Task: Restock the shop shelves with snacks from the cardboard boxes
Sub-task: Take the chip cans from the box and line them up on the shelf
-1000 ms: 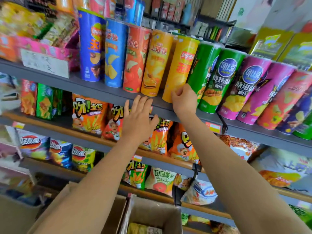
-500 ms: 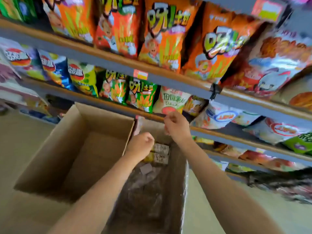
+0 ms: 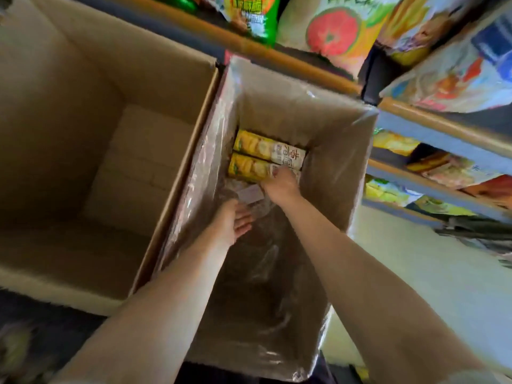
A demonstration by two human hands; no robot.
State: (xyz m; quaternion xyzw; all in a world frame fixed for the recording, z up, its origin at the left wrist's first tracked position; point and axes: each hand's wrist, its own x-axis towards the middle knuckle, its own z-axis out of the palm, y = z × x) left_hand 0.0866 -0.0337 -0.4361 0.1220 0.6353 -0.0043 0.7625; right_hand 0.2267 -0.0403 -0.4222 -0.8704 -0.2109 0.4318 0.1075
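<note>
Two yellow-and-white snack tubes lie side by side at the far end of a plastic-lined cardboard box (image 3: 340, 151). My right hand (image 3: 279, 187) reaches deep into this box and its fingers touch the white end of the nearer tube (image 3: 249, 167); whether they grip it I cannot tell. The farther tube (image 3: 266, 146) lies untouched behind it. My left hand (image 3: 235, 221) hovers lower in the same box, fingers apart, holding nothing, just beside a small white label (image 3: 249, 194) on the liner.
A larger cardboard box (image 3: 69, 112) stands open to the left, with pale flat packs on its bottom. Shelves (image 3: 432, 134) with snack bags run along the top and right. Pale floor shows to the right of the lined box.
My view dropped from the shelf of chip cans down into the boxes. Both hands left the shelf and went down into the lined box; the right hand now reaches the nearer tube.
</note>
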